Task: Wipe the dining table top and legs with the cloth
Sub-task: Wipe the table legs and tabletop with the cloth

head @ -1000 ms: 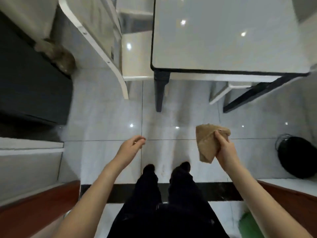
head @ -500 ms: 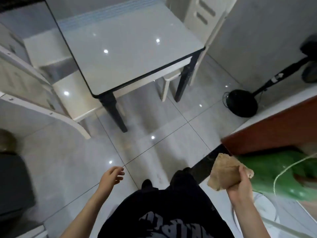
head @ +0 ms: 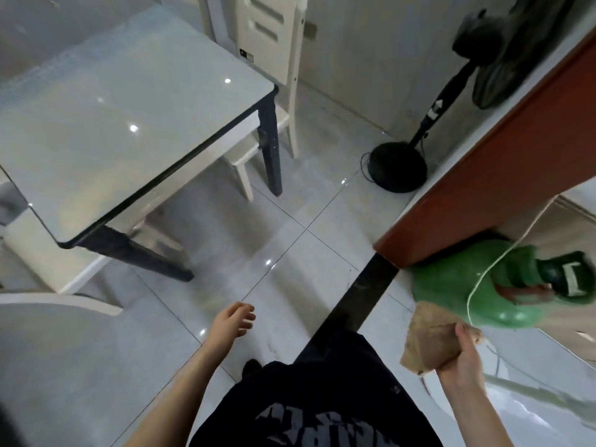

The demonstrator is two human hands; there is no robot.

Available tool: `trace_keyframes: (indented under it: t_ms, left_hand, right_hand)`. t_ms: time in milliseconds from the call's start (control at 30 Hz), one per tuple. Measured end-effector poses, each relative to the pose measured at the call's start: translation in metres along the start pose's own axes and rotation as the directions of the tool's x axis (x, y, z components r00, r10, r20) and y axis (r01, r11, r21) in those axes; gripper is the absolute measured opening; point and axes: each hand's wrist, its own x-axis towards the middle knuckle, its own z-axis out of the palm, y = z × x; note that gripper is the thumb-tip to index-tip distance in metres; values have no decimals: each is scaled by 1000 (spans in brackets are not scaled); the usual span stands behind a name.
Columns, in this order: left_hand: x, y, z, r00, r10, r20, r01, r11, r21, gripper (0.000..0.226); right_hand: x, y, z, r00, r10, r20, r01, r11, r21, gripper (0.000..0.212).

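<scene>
**Head view.** The right hand [head: 461, 356] grips a folded tan cloth [head: 427, 340]. Its fingers [head: 460, 332] are curled round one corner, so a broad flat face hangs free, ready for wiping. The left hand [head: 232, 321] hangs over the floor [head: 306, 253], fingers loosely curled and holding nothing, and is probably kept free to steady the body or shift a chair.

The desk [head: 113, 108] stands ahead and to the left, well apart from both hands. Its near leg [head: 138, 253] and far leg [head: 270, 143] show dark beneath the glossy top.

The cloth touches neither top nor legs, so wiping appears not yet under way. The next move calls for closing on the desk.

A pale chair [head: 267, 37] tucked at the far side may hinder reach to the far leg. A green container [head: 451, 285] lies just beyond the cloth.
</scene>
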Motion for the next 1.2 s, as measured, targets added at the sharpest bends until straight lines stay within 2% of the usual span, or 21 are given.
trace_keyframes:
  t_ms: [100,200,233,333,433,467,600,667,733,833,967,1033,1200]
  left_hand:
    - [1,11,36,998,-29,-58,27,999,-35,31]
    - [2,22,57,991,-34,-133,22,996,-85,20]
    - [2,25,61,987,-35,-158,20,995,-97,21]
    - [3,30,68,969,-59,-238,28,991,-133,21]
    - [10,35,71,946,-99,-308,38,979,-199,21]
    - [15,38,72,941,-115,-320,43,974,-223,20]
    - [45,54,74,927,-171,-335,68,952,-297,20]
    - [69,72,71,931,-177,-319,83,954,-287,20]
    - [99,96,67,940,-165,-298,90,964,-250,20]
    - [148,146,59,960,-125,-250,87,984,-157,18]
    - [226,223,53,970,-40,-238,15,994,-106,16]
    - [265,251,56,976,-6,-220,-17,994,-104,14]
    - [379,289,70,968,113,-226,-147,979,-140,24]
  right_hand:
    - [33,-37,21,999,33,40,-30,996,-81,60]
    - [68,-72,52,996,34,86,-23,992,-124,12]
    - [82,-81,63,994,32,101,-16,988,-155,9]
    - [115,-103,103,976,73,203,-24,972,-234,20]
    - [143,-117,148,960,113,256,-24,945,-326,53]
    - [149,-119,165,956,118,269,-21,941,-339,57]
    - [178,-121,244,932,133,338,2,928,-373,26]
    - [190,-122,284,914,136,383,25,922,-386,18]
    - [200,-128,323,891,125,436,72,911,-407,27]
    - [212,-138,379,841,47,539,220,881,-420,70]
    - [241,-140,448,741,60,669,351,815,-461,83]
    - [261,-133,478,735,55,676,385,787,-482,96]
    - [334,-80,545,695,69,715,408,782,-472,84]
